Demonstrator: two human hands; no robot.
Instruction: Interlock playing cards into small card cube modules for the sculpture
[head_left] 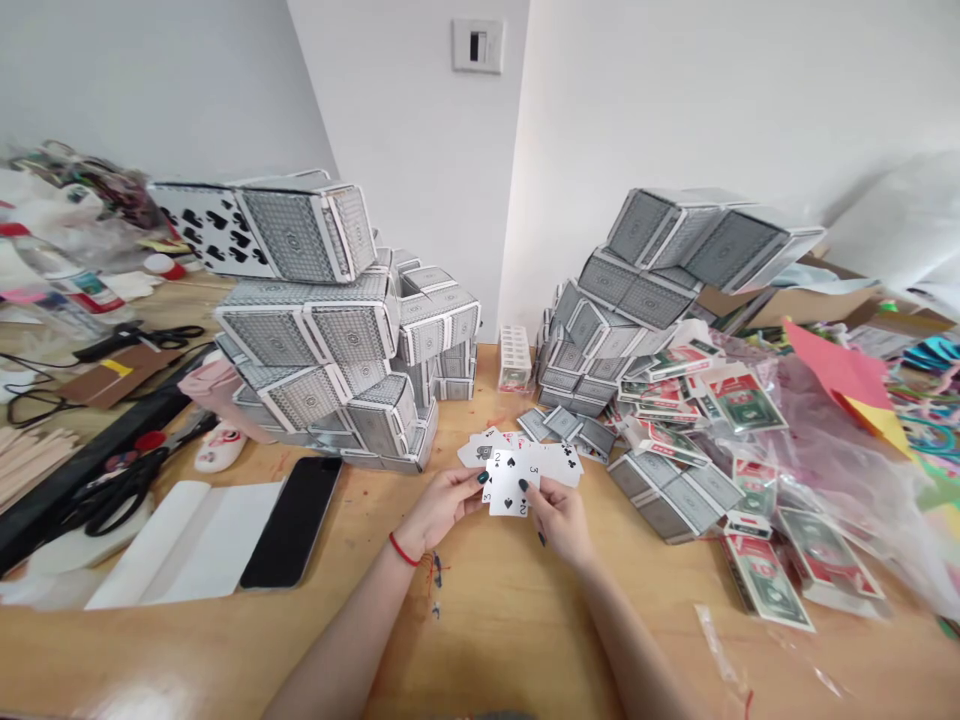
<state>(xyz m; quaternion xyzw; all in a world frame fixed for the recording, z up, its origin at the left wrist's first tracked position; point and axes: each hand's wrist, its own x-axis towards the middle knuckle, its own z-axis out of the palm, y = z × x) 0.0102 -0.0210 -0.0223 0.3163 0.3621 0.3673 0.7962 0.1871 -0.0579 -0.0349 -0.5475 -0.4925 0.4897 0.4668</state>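
Between my hands, low over the wooden table, are a few playing cards [510,485], face up, with a two of spades on top. My left hand [448,505] pinches their left edge and wears a red string bracelet. On the right side my right hand [559,515] has its thumb on the card faces and its fingers curled behind. Just beyond lie more loose face-up cards [561,464], partly hidden by the held ones. Several face-down cards [565,423] rest behind those.
Stacked card-built blocks rise at left [300,330] and right [637,290]. A folded card block [675,495] sits near card boxes [765,580] and plastic wrap. Left are a black phone [292,522], white paper [187,545] and scissors [131,490]. A white box [514,360] stands by the wall.
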